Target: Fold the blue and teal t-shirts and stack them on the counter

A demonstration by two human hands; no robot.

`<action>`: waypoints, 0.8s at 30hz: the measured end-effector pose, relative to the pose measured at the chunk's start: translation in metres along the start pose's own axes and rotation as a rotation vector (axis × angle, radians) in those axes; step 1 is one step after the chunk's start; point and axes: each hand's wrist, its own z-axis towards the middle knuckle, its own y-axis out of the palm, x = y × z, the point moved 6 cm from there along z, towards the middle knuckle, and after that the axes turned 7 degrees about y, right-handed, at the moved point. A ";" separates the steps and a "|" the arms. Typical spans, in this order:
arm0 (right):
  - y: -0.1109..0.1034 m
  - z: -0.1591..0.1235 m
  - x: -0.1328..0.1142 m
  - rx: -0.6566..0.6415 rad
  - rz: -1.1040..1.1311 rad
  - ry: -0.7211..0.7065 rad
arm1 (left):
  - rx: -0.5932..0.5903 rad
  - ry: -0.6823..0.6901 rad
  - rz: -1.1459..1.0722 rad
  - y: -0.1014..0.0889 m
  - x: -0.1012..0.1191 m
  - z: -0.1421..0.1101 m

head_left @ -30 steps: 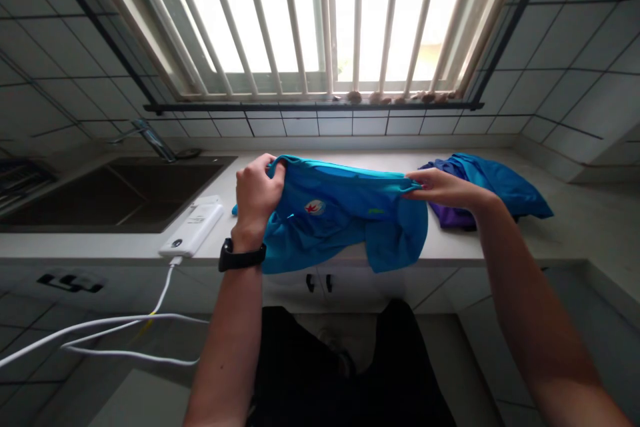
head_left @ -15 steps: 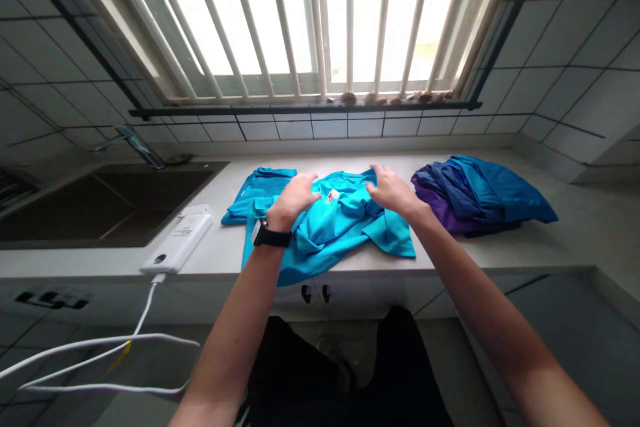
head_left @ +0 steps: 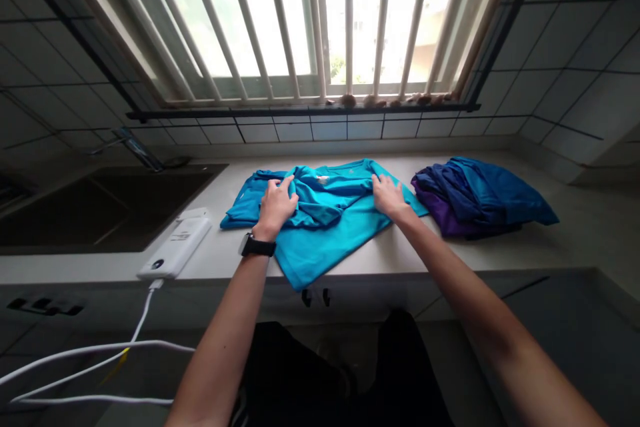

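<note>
Atop shirt, left hand, right hand

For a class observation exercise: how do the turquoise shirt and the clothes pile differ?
The turquoise shirt is spread out, the clothes pile heaped in layers. The shirt is one colour, the pile blue and purple. The left hand and right hand touch the shirt, not the pile. Both lie on the countertop.

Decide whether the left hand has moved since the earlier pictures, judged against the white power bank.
Yes: the left hand has come down, from raised above the counter to resting on the teal shirt, beside the white power bank.
</note>
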 end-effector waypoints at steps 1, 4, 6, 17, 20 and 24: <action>0.006 -0.013 -0.011 -0.021 0.017 -0.059 | -0.007 -0.004 -0.022 0.001 -0.005 -0.003; 0.034 -0.065 -0.055 -0.088 0.085 -0.373 | -0.107 -0.002 -0.038 0.014 -0.024 -0.010; 0.048 -0.090 -0.070 -0.038 0.092 -0.408 | -0.143 -0.012 -0.020 0.024 -0.035 -0.013; -0.023 -0.138 0.036 -0.026 0.555 -0.421 | 0.393 -0.339 -0.341 -0.045 -0.091 -0.022; -0.041 -0.151 0.058 -0.362 0.615 -0.389 | 0.382 -0.444 -0.306 -0.055 -0.091 -0.027; -0.057 -0.114 0.058 -0.151 0.582 -0.227 | 0.270 -0.253 -0.122 -0.044 -0.051 -0.016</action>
